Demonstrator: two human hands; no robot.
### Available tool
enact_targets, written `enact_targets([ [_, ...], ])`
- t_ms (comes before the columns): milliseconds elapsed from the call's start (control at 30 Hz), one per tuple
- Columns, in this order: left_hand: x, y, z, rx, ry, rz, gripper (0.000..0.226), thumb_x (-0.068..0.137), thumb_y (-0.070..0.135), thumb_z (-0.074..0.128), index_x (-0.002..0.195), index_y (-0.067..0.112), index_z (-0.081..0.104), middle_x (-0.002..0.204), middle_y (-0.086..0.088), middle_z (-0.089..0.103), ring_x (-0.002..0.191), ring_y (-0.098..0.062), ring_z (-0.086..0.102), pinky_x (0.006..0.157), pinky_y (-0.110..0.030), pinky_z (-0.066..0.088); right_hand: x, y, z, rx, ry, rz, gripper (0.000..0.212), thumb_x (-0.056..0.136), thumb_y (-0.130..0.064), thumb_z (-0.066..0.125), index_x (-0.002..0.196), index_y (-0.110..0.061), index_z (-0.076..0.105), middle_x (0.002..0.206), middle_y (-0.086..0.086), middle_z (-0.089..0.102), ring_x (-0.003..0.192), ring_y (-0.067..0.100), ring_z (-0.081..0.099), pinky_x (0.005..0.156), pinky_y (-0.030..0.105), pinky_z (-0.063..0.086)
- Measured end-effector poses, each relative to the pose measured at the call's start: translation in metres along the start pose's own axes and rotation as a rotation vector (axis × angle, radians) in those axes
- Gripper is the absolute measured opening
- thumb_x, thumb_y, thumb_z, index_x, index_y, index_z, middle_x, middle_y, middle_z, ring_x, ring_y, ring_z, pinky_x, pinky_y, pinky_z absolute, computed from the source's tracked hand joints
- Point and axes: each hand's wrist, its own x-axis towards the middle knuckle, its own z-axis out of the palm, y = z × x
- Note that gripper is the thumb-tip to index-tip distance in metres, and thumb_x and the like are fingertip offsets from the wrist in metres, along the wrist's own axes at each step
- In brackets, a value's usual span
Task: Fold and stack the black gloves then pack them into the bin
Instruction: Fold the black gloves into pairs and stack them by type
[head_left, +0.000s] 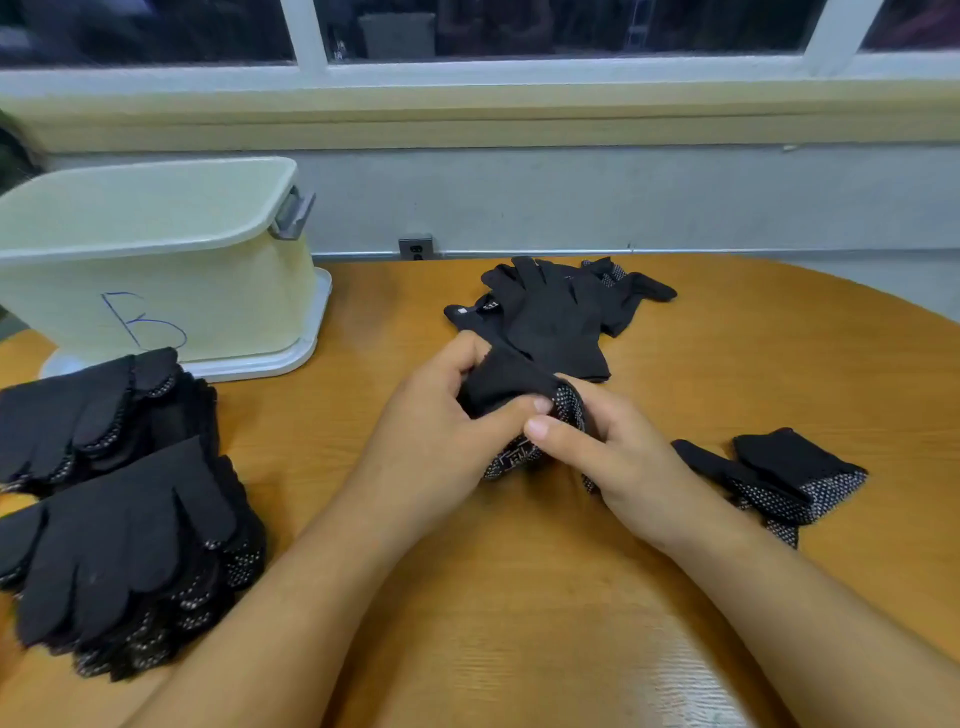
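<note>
Wooden table (519, 597) under a window (571, 31), and the action was at its middle: the left hand (431, 431) and right hand (618, 457) both gripped one black glove (511, 376), bunched between thumbs and fingers. Loose gloves (556, 312) lay just behind it, a folded glove (789, 473) off right. At left sat a near stack (119, 551) and a far stack (88, 410), beside the pale bin (156, 249).

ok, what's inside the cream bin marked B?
Only the upper inner walls of the cream bin show, and they are bare. Its near wall hides the floor, so whether any gloves lie inside cannot be told. Left hand and right hand grip a black glove outside it.
</note>
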Motion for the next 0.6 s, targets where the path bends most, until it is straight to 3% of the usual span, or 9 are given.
enact_targets([
  [33, 0.002, 0.000, 0.000, -0.085, 0.010, -0.038, 0.017, 0.093, 0.027, 0.080, 0.108, 0.026, 0.071, 0.102, 0.003, 0.079, 0.098, -0.024, 0.074, 0.091, -0.053, 0.059, 0.000, -0.001, 0.000, 0.070, 0.004, 0.016, 0.017, 0.105, -0.015, 0.066, 0.121, -0.018, 0.072, 0.107, -0.002, 0.076, 0.103, 0.017, 0.072, 0.087, 0.032, 0.055],
  [100, 0.007, -0.001, -0.002, -0.212, 0.023, -0.112, 0.021, 0.097, 0.027, 0.077, 0.118, 0.024, 0.073, 0.111, 0.002, 0.080, 0.104, -0.022, 0.076, 0.091, -0.048, 0.059, 0.002, -0.001, -0.003, 0.186, 0.012, 0.056, 0.029, 0.101, -0.003, 0.069, 0.129, -0.010, 0.069, 0.119, 0.006, 0.078, 0.113, 0.023, 0.073, 0.095, 0.033, 0.057],
  [167, 0.010, -0.005, -0.006, -0.340, 0.044, -0.217, 0.021, 0.097, 0.029, 0.075, 0.116, 0.021, 0.073, 0.102, 0.004, 0.079, 0.086, -0.019, 0.074, 0.072, -0.037, 0.055, 0.005, -0.003, -0.005, 0.275, 0.071, 0.124, 0.032, 0.097, 0.000, 0.070, 0.129, -0.008, 0.069, 0.121, 0.013, 0.077, 0.113, 0.029, 0.074, 0.096, 0.039, 0.060],
  [233, 0.011, -0.007, -0.012, -0.396, 0.101, -0.312, 0.021, 0.089, 0.036, 0.069, 0.104, 0.022, 0.071, 0.080, 0.008, 0.070, 0.061, -0.012, 0.058, 0.056, -0.030, 0.040, 0.007, -0.003, -0.005, 0.391, 0.142, 0.232, 0.034, 0.097, -0.002, 0.071, 0.129, -0.012, 0.069, 0.120, 0.013, 0.078, 0.106, 0.030, 0.076, 0.089, 0.038, 0.062],
  [333, 0.014, -0.011, -0.021, -0.018, 0.200, -0.327, 0.019, 0.099, 0.042, 0.063, 0.098, 0.025, 0.071, 0.076, 0.012, 0.073, 0.063, -0.008, 0.064, 0.057, -0.031, 0.042, 0.008, -0.003, -0.009, 0.428, 0.215, 0.368, 0.033, 0.098, -0.008, 0.072, 0.130, -0.015, 0.069, 0.110, 0.012, 0.080, 0.091, 0.025, 0.077, 0.073, 0.033, 0.060],
  [400, 0.014, -0.016, -0.024, 0.343, 0.190, -0.292, 0.025, 0.101, 0.045, 0.061, 0.093, 0.022, 0.069, 0.080, 0.006, 0.074, 0.076, -0.013, 0.069, 0.065, -0.034, 0.049, 0.008, -0.001, -0.015, 0.240, 0.299, 0.414, 0.032, 0.096, -0.016, 0.077, 0.127, -0.023, 0.070, 0.102, 0.003, 0.081, 0.089, 0.018, 0.076, 0.073, 0.035, 0.056],
  [467, 0.013, -0.022, -0.026, 0.601, 0.178, -0.290, 0.024, 0.098, 0.046, 0.063, 0.090, 0.023, 0.061, 0.080, 0.006, 0.068, 0.079, -0.019, 0.065, 0.069, -0.038, 0.053, 0.006, 0.005, -0.021, -0.185, 0.370, 0.386, 0.027, 0.096, -0.028, 0.078, 0.120, -0.036, 0.070, 0.096, -0.009, 0.077, 0.077, 0.006, 0.070, 0.069, 0.034, 0.053],
  [533, 0.010, -0.024, -0.024, 0.776, 0.194, -0.270, 0.020, 0.096, 0.045, 0.064, 0.102, 0.029, 0.054, 0.092, 0.011, 0.060, 0.090, -0.019, 0.061, 0.079, -0.042, 0.054, 0.005, 0.010, -0.025, -0.575, 0.420, 0.270, 0.021, 0.098, -0.029, 0.074, 0.114, -0.041, 0.070, 0.098, -0.017, 0.070, 0.079, 0.004, 0.065, 0.076, 0.035, 0.056],
  [600, 0.008, -0.026, -0.022, 0.920, 0.212, -0.149, 0.034, 0.095, 0.037, 0.067, 0.125, 0.030, 0.052, 0.115, 0.010, 0.057, 0.112, -0.021, 0.053, 0.096, -0.043, 0.048, 0.004, 0.012, -0.025, -0.833, 0.401, 0.180, 0.024, 0.101, -0.024, 0.068, 0.115, -0.043, 0.070, 0.109, -0.023, 0.060, 0.096, 0.001, 0.057, 0.083, 0.031, 0.054],
])
